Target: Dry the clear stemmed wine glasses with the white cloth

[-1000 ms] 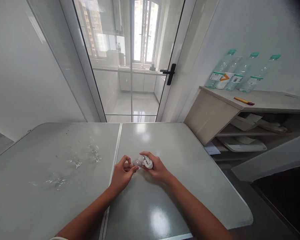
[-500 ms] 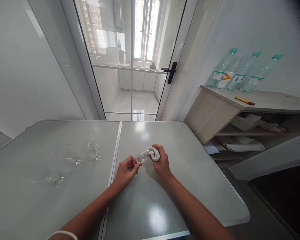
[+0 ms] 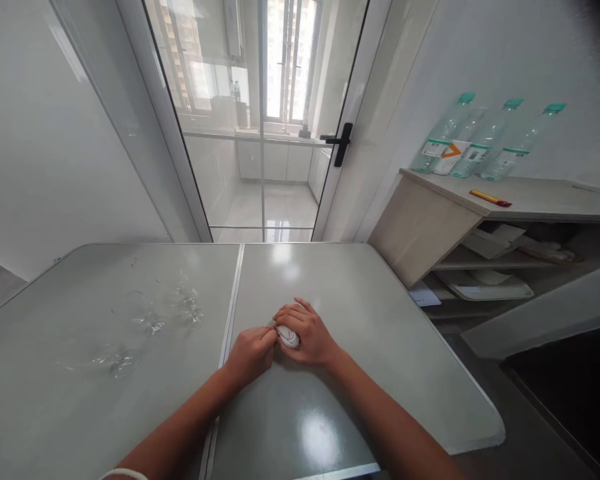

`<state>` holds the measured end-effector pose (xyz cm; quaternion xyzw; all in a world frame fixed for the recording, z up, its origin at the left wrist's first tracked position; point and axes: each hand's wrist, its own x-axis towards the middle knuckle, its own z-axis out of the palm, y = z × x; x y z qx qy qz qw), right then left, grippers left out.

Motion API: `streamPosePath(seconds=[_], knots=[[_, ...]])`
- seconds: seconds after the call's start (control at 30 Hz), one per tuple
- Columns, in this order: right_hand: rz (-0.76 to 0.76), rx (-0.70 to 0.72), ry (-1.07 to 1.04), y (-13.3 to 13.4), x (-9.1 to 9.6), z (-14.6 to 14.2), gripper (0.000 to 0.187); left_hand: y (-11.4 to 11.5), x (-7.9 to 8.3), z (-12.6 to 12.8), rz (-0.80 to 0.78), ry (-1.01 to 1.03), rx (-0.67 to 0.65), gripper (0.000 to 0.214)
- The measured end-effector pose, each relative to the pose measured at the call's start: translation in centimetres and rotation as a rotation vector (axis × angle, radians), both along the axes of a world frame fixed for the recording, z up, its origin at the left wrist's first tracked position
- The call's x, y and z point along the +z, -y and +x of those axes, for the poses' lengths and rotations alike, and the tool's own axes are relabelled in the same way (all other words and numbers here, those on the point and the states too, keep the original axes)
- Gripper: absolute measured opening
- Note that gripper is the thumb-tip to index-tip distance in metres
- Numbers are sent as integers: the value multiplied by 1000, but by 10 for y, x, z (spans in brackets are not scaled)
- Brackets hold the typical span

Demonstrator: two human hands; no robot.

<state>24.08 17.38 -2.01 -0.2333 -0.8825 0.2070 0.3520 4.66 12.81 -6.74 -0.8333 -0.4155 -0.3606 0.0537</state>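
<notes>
Left hand: bare, curled inward (image 3: 253, 350), its fingertips meeting the right hand's; what they pinch is hidden, so I cannot tell.
Right hand: bare (image 3: 307, 333), palm and fingers cupped round a cloth, one finger lifted off the rest.
Cloth: a white, bunched fabric wad (image 3: 289, 337), gripped in the right hand, just beside the left fingertips, above the tabletop's right-hand section.
Tabletop: a glossy grey-green panel surface with pale edging and rounded corners (image 3: 380, 393), crossed by a pale seam strip (image 3: 233, 297) near the left hand.
Glassware: a group of clear, colourless glass pieces on the left section, well apart from the hands; one nearer the person (image 3: 124, 363), others farther back (image 3: 154, 325) (image 3: 193, 313), their outlines faint.
Shelf unit: light wood-toned (image 3: 425, 230), beyond the table's right edge.
Shelf top: clear plastic bottles with teal caps (image 3: 515, 147), standing; a slim yellow-and-red stick-shaped item (image 3: 489, 198), lying before them.
Door: glass-paned with a pale frame (image 3: 287, 200), behind the table, fitted with a black lever handle (image 3: 343, 145).
</notes>
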Motion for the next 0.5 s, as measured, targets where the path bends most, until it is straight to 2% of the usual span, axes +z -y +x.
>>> streamPosePath(seconds=[0.1, 0.17, 0.23, 0.3, 0.4, 0.5], knots=[[-310, -101, -92, -8, -6, 6, 13, 2, 1, 0, 24, -62, -85, 26], [-605, -172, -235, -16, -11, 13, 22, 6, 2, 1, 56, -103, -163, 25], [-848, -186, -405, -23, -16, 19, 31, 9, 4, 4, 88, -91, -218, 26], [-970, -172, -524, -27, -18, 22, 37, 10, 7, 5, 94, 0, -235, 25], [-1080, -138, -654, -24, -16, 18, 39, 8, 9, 5, 46, 196, -182, 20], [-1280, -2, -823, -17, -11, 7, 36, 5, 8, 3, 10, 279, -83, 20]])
